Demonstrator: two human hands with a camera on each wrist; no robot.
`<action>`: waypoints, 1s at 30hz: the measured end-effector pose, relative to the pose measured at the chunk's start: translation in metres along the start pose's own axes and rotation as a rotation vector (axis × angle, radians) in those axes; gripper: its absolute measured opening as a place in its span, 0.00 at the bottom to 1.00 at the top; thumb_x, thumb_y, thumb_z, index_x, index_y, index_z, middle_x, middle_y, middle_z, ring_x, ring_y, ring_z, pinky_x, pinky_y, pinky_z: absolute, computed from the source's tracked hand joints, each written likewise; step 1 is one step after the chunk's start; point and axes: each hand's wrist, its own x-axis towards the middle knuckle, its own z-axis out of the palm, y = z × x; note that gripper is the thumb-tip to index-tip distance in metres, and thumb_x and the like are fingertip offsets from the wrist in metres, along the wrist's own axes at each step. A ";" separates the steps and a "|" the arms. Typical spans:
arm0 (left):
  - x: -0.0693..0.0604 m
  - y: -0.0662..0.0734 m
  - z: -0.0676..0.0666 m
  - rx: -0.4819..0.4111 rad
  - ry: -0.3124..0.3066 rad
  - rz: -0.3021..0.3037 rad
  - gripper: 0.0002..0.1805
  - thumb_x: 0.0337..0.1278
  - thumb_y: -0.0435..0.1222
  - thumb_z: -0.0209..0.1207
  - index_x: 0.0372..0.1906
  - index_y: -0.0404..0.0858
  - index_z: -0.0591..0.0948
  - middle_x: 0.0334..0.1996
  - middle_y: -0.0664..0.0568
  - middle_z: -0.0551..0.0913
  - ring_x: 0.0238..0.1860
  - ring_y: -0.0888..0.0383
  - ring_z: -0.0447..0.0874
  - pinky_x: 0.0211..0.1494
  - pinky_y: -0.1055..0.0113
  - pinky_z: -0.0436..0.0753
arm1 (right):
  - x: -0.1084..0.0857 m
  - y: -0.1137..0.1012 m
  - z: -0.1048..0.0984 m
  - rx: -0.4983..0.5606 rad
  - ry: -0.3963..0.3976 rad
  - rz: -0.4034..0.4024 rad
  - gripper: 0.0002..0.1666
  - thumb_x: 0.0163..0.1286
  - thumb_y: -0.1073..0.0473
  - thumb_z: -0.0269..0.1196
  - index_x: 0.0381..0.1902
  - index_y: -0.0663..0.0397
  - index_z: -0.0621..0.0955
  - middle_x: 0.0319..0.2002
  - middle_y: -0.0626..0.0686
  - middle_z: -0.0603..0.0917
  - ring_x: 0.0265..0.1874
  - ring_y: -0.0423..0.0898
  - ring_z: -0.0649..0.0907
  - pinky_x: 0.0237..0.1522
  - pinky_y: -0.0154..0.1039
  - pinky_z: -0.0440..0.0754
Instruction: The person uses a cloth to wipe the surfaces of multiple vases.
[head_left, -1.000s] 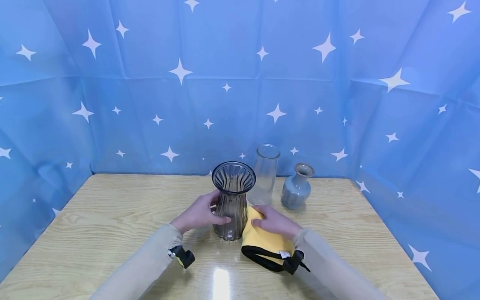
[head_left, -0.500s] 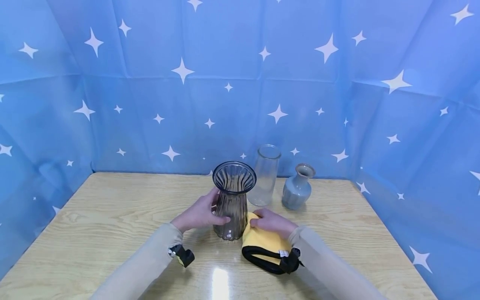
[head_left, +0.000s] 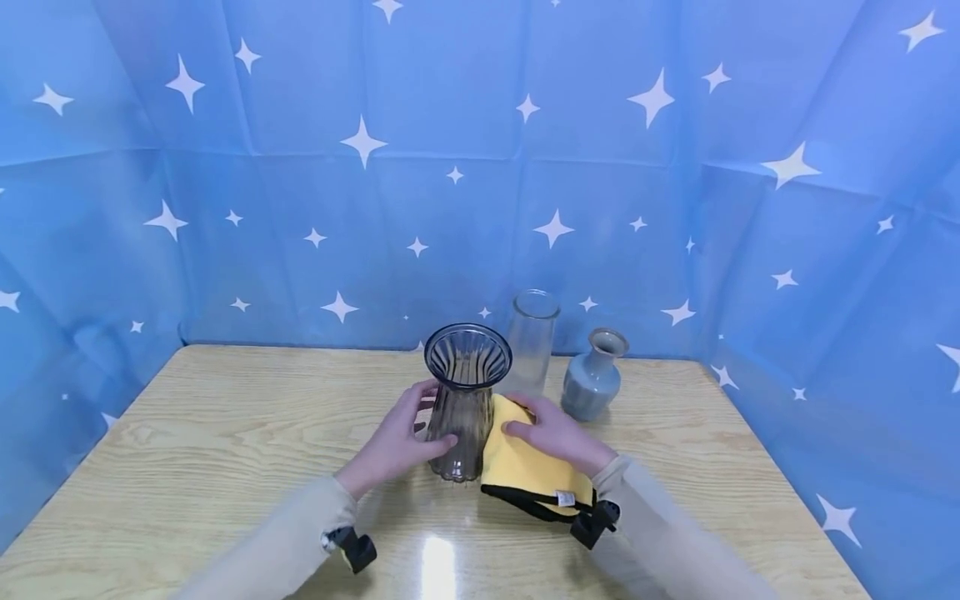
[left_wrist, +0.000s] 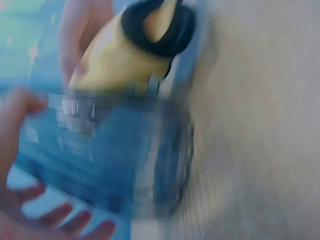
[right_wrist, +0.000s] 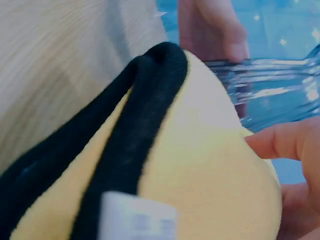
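Observation:
A smoky ribbed glass vase (head_left: 463, 417) with a flared dark rim stands upright on the table. My left hand (head_left: 397, 437) is around its left side, thumb at the front. In the left wrist view, blurred, the spread fingers (left_wrist: 65, 212) appear off the glass of the vase (left_wrist: 125, 155). My right hand (head_left: 558, 433) holds a folded yellow cloth (head_left: 525, 462) with black edging and a white tag, against the right side of the vase. The right wrist view shows thumb and fingers pinching the cloth (right_wrist: 210, 170); part of the fingers is hidden.
Behind the cloth stands a clear glass vase (head_left: 534, 342), its base partly hidden. A small blue-grey ceramic vase (head_left: 591, 383) is to its right. Blue star-printed curtains (head_left: 450, 208) enclose the back and sides of the wooden table (head_left: 247, 433).
My right hand dipped towards me, then slid the cloth back up along the vase. The left hand's fingers have loosened and drawn slightly away from the glass. The vase has stayed in place.

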 end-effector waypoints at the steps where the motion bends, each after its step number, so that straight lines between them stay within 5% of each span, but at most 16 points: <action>1: -0.003 0.003 0.002 0.012 0.037 0.010 0.41 0.48 0.34 0.70 0.68 0.35 0.63 0.64 0.41 0.67 0.63 0.43 0.67 0.60 0.45 0.72 | 0.000 -0.004 -0.002 -0.007 -0.001 -0.020 0.31 0.69 0.57 0.60 0.67 0.63 0.69 0.56 0.59 0.78 0.49 0.54 0.79 0.52 0.51 0.75; 4: -0.010 0.011 0.006 0.016 0.105 0.033 0.40 0.47 0.32 0.69 0.67 0.35 0.64 0.62 0.43 0.69 0.61 0.45 0.69 0.59 0.46 0.74 | -0.002 -0.014 -0.009 -0.026 0.010 -0.050 0.33 0.69 0.55 0.60 0.68 0.62 0.68 0.58 0.60 0.77 0.52 0.55 0.78 0.54 0.52 0.75; 8: -0.010 0.015 0.009 -0.005 0.121 0.037 0.39 0.48 0.33 0.69 0.67 0.36 0.66 0.61 0.44 0.71 0.61 0.45 0.70 0.58 0.44 0.74 | -0.004 -0.024 -0.017 -0.052 0.051 -0.070 0.36 0.69 0.53 0.61 0.70 0.63 0.65 0.67 0.62 0.68 0.64 0.59 0.69 0.61 0.57 0.68; 12: -0.005 0.018 0.011 0.027 0.111 0.034 0.41 0.46 0.37 0.72 0.66 0.36 0.66 0.58 0.45 0.74 0.59 0.48 0.72 0.57 0.47 0.76 | -0.004 -0.031 -0.023 0.001 0.060 -0.092 0.36 0.69 0.53 0.61 0.70 0.62 0.65 0.64 0.60 0.71 0.57 0.53 0.75 0.58 0.51 0.73; 16: 0.001 0.019 0.014 0.065 0.107 0.052 0.41 0.44 0.40 0.73 0.64 0.33 0.66 0.55 0.44 0.75 0.55 0.49 0.75 0.57 0.51 0.76 | -0.005 -0.036 -0.029 0.171 0.039 -0.103 0.33 0.70 0.55 0.60 0.69 0.60 0.67 0.53 0.59 0.79 0.46 0.50 0.81 0.48 0.45 0.80; 20: 0.005 0.019 0.016 0.034 0.095 0.065 0.42 0.43 0.39 0.73 0.65 0.35 0.66 0.55 0.45 0.77 0.55 0.50 0.76 0.58 0.54 0.75 | -0.009 -0.038 -0.033 0.457 -0.026 -0.086 0.31 0.71 0.60 0.56 0.69 0.62 0.65 0.41 0.56 0.83 0.36 0.47 0.85 0.39 0.40 0.83; 25: 0.006 0.016 0.016 0.002 0.070 0.078 0.43 0.43 0.39 0.73 0.66 0.37 0.65 0.56 0.45 0.77 0.55 0.49 0.76 0.56 0.53 0.76 | -0.014 -0.037 -0.035 0.697 -0.018 -0.102 0.32 0.72 0.62 0.54 0.71 0.63 0.61 0.39 0.52 0.83 0.34 0.43 0.85 0.40 0.37 0.83; 30: 0.009 0.016 0.014 0.024 0.055 0.083 0.41 0.41 0.39 0.74 0.63 0.39 0.68 0.55 0.46 0.78 0.55 0.49 0.76 0.57 0.51 0.76 | -0.015 -0.030 -0.029 0.561 0.039 -0.192 0.31 0.73 0.63 0.55 0.71 0.61 0.62 0.40 0.54 0.82 0.35 0.45 0.84 0.38 0.38 0.84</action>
